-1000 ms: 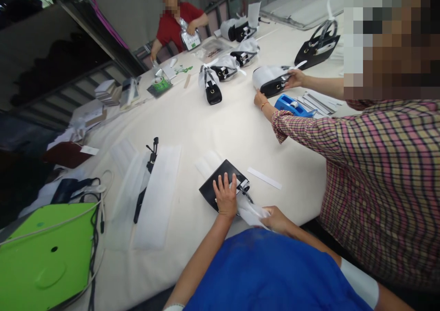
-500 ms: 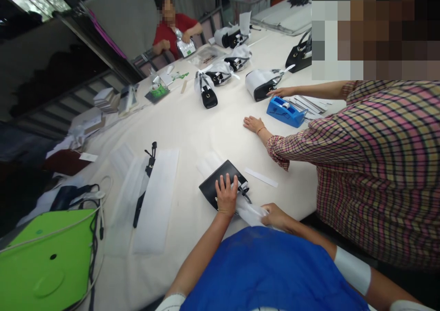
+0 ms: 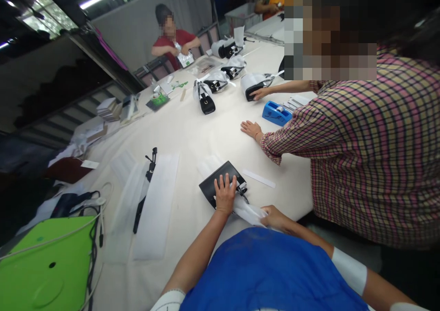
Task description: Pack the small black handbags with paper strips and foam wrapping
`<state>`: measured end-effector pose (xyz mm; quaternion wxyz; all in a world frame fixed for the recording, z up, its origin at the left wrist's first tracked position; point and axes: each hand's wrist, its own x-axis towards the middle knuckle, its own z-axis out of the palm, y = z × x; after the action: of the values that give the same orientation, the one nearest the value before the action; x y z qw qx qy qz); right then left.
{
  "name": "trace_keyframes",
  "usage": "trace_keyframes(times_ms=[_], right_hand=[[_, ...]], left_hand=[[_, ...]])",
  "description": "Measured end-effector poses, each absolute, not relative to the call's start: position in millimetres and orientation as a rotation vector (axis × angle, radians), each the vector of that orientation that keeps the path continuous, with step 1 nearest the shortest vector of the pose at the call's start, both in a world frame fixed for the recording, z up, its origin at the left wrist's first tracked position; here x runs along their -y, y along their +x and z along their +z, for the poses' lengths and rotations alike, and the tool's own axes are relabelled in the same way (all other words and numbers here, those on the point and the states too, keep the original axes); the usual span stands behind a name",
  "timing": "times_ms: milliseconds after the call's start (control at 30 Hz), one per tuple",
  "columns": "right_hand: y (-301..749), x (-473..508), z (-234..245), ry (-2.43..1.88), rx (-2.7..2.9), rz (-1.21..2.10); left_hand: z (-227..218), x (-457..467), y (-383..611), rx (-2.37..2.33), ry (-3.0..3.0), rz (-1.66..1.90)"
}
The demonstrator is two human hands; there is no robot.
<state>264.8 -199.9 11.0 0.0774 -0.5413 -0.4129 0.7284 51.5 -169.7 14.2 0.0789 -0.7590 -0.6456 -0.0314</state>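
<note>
A black handbag (image 3: 210, 182) lies on the pale tabletop in front of me. My left hand (image 3: 225, 194) rests flat on it with the fingers spread. White wrapping (image 3: 249, 211) comes off the bag's near right side, and my right hand (image 3: 275, 218) grips its end close to my blue apron. Dark straps or hardware (image 3: 242, 191) show at the bag's right edge. Some thin white sheet (image 3: 208, 164) sticks out behind the bag. Just to the right lies a narrow white strip (image 3: 259, 178).
At left lie a white foam sheet (image 3: 156, 205) and a black strap (image 3: 139, 214), with a green case (image 3: 44, 260) nearer. Farther back are several wrapped handbags (image 3: 207, 105) and a blue tape dispenser (image 3: 275, 113). A co-worker in a checked shirt (image 3: 360, 150) leans in at right.
My view has shifted slightly. The co-worker at right leans farther over the table, one hand now on a wrapped bag. My hands and the black handbag stay nearly as they were.
</note>
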Motion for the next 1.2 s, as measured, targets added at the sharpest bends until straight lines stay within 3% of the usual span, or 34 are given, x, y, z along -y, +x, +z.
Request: trace_keyframes(times_ms=[467,767,1033,1200], right_hand=[[258,201,21,-1.635,1.208,2.127],[248,203,44,-1.464,0.866,2.245],[226,164,66,-1.303,0.845,2.217],[208,130,61,-1.137,0.698,2.318]], left_hand=[[9,164,47,1.874,-2.275,-0.069],[21,162,47,1.951,-2.338,-0.127],[49,186,0,2.206,-2.618,-0.624],[66,209,-7,2.317,-2.79,-0.698]])
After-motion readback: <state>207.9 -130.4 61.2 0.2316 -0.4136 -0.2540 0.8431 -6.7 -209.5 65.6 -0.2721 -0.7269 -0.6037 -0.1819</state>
